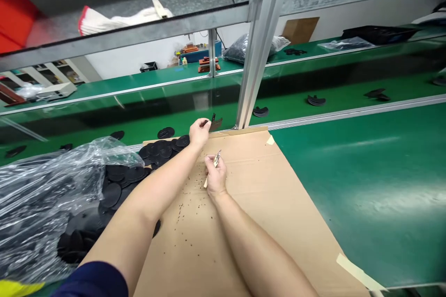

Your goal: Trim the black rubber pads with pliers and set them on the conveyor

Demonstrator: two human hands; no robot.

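Stretched out to the far edge of the cardboard sheet (251,185), my left hand (200,132) pinches a black curved plastic part (216,124) with a short upright stem. My right hand (216,176) is closer to me, above the cardboard, closed around a slim craft knife (216,159) with a pale handle. The knife's tip points up and away from me, apart from the part. Small dark scraps (184,211) are scattered on the cardboard below. Beside my left forearm lies a heap of black round plastic pieces (162,149), partly hidden by that arm.
Clear plastic sheeting (52,204) covers the left side. Beyond the cardboard runs a green conveyor belt (289,116) carrying scattered black parts (316,100). A metal post (259,46) rises just past my hands. A white glove (118,21) lies on the shelf above.
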